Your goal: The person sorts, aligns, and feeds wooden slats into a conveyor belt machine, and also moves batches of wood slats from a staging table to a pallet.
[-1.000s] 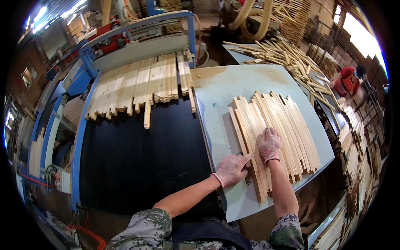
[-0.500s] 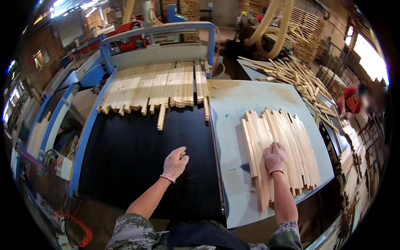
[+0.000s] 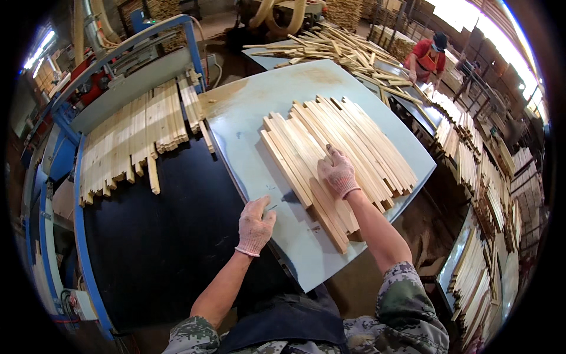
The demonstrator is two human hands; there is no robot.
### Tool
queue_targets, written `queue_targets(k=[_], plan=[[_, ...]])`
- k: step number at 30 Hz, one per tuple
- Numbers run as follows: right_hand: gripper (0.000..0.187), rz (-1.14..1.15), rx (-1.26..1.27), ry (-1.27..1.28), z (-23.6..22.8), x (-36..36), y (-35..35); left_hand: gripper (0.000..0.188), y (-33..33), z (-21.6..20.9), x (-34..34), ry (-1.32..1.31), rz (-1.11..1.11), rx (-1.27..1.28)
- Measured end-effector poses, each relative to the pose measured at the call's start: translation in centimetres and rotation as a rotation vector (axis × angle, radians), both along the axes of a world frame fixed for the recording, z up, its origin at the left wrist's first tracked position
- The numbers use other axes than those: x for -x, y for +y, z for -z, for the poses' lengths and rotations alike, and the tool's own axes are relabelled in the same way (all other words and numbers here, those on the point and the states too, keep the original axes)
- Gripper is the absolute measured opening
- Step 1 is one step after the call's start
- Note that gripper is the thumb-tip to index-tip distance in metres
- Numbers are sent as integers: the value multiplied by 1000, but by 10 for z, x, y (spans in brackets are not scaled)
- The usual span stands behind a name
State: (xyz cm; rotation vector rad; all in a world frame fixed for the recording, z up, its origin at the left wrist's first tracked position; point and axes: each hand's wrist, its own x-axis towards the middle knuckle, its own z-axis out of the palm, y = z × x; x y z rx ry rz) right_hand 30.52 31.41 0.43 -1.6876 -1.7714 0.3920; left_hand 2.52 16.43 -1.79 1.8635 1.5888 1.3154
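A batch of pale wooden strips [image 3: 365,141] lies side by side on the light blue table [image 3: 277,259], their ends uneven. My right hand [image 3: 339,172], in a knitted work glove, is on these strips with its fingers bent down around one of them; the fingertips are partly hidden. My left hand [image 3: 256,227], gloved the same way, hovers by the table's left edge. Its fingers are loosely curved, thumb apart, and nothing is in them. To the left, more wooden strips [image 3: 138,133] lie in a row on the black conveyor belt [image 3: 159,253].
A blue machine frame [image 3: 127,38] spans the belt's far end. Loose strips [image 3: 354,56] are heaped beyond the table. At the back right, a person in red [image 3: 425,59] bends over a bench. More strips [image 3: 471,277] lie on racks at right.
My view has turned right, so belt and table appear further left. My left hand has moved from above the belt to the table's edge. My right hand remains on the strips.
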Motion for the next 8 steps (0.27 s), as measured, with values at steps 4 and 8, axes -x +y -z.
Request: queue_targets(k=[4, 8], plan=[[63, -79, -62, 197, 4, -49, -38, 53, 18, 18, -21, 162, 11, -19], [59, -38, -172, -30, 19, -124, -53, 59, 27, 29, -36, 313, -36, 7]])
